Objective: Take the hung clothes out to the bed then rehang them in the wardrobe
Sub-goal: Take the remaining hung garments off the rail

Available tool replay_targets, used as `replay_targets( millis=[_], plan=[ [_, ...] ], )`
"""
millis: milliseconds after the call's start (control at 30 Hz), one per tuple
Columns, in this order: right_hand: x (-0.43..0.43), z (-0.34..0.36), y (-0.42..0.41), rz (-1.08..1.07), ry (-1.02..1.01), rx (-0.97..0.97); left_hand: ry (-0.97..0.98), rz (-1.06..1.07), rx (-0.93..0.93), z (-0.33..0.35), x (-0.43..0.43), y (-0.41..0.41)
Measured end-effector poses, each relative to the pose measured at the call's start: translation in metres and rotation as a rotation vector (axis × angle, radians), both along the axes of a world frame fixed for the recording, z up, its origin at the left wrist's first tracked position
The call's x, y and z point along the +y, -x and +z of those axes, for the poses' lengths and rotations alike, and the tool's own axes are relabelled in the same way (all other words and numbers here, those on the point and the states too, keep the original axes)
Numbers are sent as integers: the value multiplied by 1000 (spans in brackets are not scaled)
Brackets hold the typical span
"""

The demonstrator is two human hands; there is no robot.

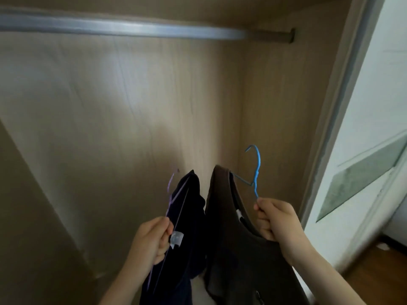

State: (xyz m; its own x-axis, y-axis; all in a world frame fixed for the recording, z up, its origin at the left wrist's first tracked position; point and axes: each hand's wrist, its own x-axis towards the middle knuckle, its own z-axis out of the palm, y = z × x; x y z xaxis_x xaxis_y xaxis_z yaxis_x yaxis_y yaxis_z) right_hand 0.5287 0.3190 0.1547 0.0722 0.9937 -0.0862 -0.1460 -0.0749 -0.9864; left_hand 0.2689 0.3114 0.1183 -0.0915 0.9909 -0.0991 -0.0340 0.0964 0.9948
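The wardrobe [275, 95] is lined in pale beige wood grain. A soft patch of light falls on its back panel [132, 106] at the centre of the frame. A grey metal rail [132, 29] runs across the top and ends in a dark bracket [291, 38] at upper right. A grey frame strip [343, 106] borders the right side. Beyond it stands a white door [374, 95] with a greenish pane [363, 172]. Brown wooden floor [378, 271] shows at lower right.

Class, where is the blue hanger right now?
In the head view the blue hanger is right of centre, pinched by the right hand, carrying the brown garment, beside the purple hanger in the left hand, below the wardrobe rail.
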Motion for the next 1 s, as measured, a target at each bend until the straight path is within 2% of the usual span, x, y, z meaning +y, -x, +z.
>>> replay_targets(
  millis=[133, 267, 400, 667, 833, 1000],
  plan=[
    [-50, -30, -1, -48, 23, -42, 89, -46, 7, -34, -37, 1],
    [-103, -36, 4, -134, 28, -29, 62, -145, 80, -39, -66, 2],
    [-170, -40, 24, -305, -1, 19, 16, -308, 78, -50, -111, -1],
    [-327, -84, 119, -653, -41, -24, -47, -640, 92, -84, -217, 65],
    [-437, -82, 187, -906, 21, -54, -100, -771, 128, -83, -275, 109],
    [-542, -80, 229, -1097, 82, -56, -121, -938, 151, -71, -318, 115]
  ],
)
